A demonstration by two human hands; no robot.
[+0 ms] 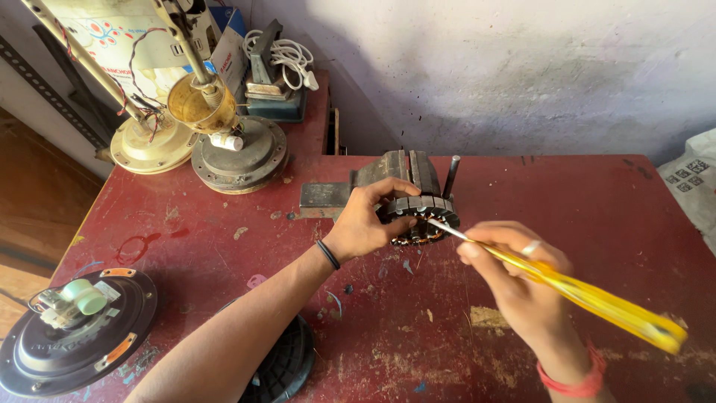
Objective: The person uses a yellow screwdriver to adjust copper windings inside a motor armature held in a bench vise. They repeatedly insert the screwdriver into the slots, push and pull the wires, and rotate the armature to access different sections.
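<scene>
Forearms are coming in from the bottom edge, both hands working over a worn red bench (597,224). Left hand (365,224), black band on the wrist, is curling round the motor stator (421,218), thumb and fingers closed on its rim, gripping it near the bench's middle, just in front of a dark metal vise (395,173). Stator is showing black laminations with copper windings underneath; whether it is sitting on the bench or lifted slightly, cannot tell. Right hand (514,280), ring on one finger and red thread at the wrist, is pinching a yellow-handled screwdriver (589,297), fingers closed round the handle, thin metal shaft pointing left with its tip touching the stator's top. Lying at lower left is a black round fan motor housing (71,336) with a pale green capacitor on it. Another dark ribbed disc (287,366) is showing partly under the left forearm. Standing at the far left corner are two fan motor bodies (216,142) with rods and wires, and a white coiled cord (287,54) is resting behind them.
</scene>
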